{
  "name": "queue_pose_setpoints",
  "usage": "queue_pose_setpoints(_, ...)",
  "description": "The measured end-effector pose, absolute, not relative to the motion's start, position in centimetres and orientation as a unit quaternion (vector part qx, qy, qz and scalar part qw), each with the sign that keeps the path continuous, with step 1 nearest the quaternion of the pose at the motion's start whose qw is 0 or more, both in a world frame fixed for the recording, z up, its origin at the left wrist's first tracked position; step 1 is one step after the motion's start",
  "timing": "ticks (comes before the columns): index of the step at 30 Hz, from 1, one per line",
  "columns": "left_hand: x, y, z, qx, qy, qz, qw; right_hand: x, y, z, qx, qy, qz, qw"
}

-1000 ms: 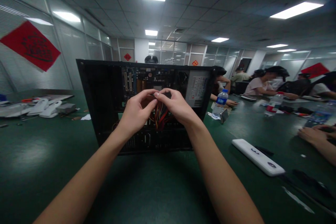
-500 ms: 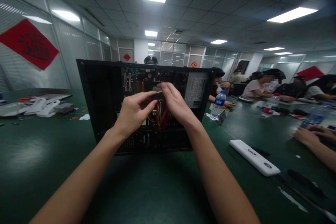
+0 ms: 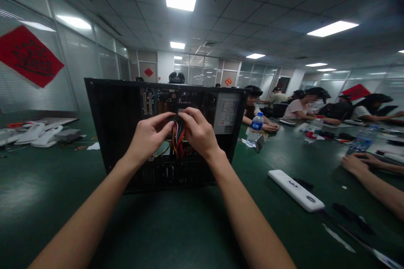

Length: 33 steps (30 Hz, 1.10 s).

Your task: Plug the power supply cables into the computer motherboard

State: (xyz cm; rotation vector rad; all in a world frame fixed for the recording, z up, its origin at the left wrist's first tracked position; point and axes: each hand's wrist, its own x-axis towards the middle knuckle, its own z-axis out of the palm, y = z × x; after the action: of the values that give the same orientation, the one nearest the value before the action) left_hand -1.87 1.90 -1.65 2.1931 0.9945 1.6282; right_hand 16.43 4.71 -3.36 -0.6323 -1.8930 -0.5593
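A black computer case (image 3: 115,134) with its side off stands on the green table. Inside it show expansion slots (image 3: 147,103), a power supply (image 3: 227,113) with a label at the right, and a dim fan beside that. My left hand (image 3: 150,135) and my right hand (image 3: 199,132) meet near the middle of the opening. Thumbs and fingers of both pinch the upper end of a multicoloured power cable (image 3: 178,141), whose wires hang down between them. The connector at that end is mostly covered by the fingers, so whether it is seated cannot be seen.
Right of the case lie a white power bank (image 3: 296,190) marked 3 and dark cables (image 3: 353,216). Water bottles (image 3: 255,128) stand farther back. Another person's hands (image 3: 358,164) rest at the right edge. White parts (image 3: 39,134) and a grey box (image 3: 67,135) lie left.
My right hand has gone from a flat, upright pose to bent, pinching fingers. More of the coloured wires now shows between the hands. The view has shifted slightly.
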Motion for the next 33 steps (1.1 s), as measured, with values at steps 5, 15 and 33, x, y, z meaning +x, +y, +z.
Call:
queue_pose_setpoints(5, -1.6, 3.4, -2.6, 0.758, 0.342, 0.538, 0.135, 16.2, 6.1, -5.1, -0.304, -0.777, -0.214, 0.509)
queue_pose_setpoints(15, -2.7, 6.5, -5.2, 0.819, 0.362, 0.445, 0.033, 16.3, 7.1, -6.9, -0.422, -0.796, -0.152, 0.406)
queue_pose_setpoints(33, -3.6, 8.7, -7.8, 0.857, 0.443, 0.258, -0.043, 17.3, 8.3, -7.5, -0.572, -0.802, -0.043, 0.169)
